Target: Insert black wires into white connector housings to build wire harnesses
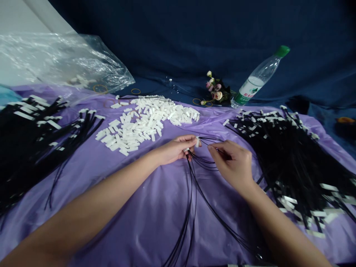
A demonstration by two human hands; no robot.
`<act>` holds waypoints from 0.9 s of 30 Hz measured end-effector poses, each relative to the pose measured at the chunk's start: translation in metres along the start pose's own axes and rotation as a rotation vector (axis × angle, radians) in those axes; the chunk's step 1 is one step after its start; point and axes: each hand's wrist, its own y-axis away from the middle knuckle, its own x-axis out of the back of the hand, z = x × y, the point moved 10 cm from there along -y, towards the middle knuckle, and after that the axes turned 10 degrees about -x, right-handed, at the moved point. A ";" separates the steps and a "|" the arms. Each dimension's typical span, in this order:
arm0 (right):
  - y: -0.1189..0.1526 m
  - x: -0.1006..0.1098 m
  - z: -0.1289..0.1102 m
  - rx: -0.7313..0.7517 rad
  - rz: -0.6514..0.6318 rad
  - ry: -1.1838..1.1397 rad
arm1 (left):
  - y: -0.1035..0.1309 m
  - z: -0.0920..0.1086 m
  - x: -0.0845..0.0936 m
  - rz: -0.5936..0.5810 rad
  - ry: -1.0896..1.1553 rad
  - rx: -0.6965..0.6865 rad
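Note:
My left hand (pixel 175 150) is closed, with thumb and fingers pinching a small white connector (pixel 197 141). Another white connector end (pixel 186 150) shows lower down in the same hand. Thin black wires (pixel 191 196) leave these pieces; some hang down towards me, others loop right to my right hand. Thumb and forefinger of my right hand (pixel 236 160) are pressed together on a black wire, just right of the connector. How many wires pass behind that hand is hidden.
White connectors (pixel 147 120) lie heaped on the purple sheet (pixel 116 207). Bundles of black wires with white ends lie left (pixel 25 148) and right (pixel 294 155). Behind are a clear plastic bag (pixel 91 55), rubber bands (pixel 136 91), artificial flowers (pixel 217 95) and a tilted water bottle (pixel 257 81).

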 end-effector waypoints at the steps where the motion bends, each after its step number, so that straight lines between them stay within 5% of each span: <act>1: -0.001 0.001 0.002 -0.019 0.013 -0.007 | 0.000 0.000 -0.001 -0.001 -0.008 -0.002; 21: -0.003 -0.004 0.001 0.010 0.019 0.018 | -0.002 -0.004 -0.002 -0.038 -0.150 -0.018; 27: 0.010 0.012 -0.028 0.280 0.178 0.275 | -0.002 -0.001 0.003 0.033 -0.036 -0.027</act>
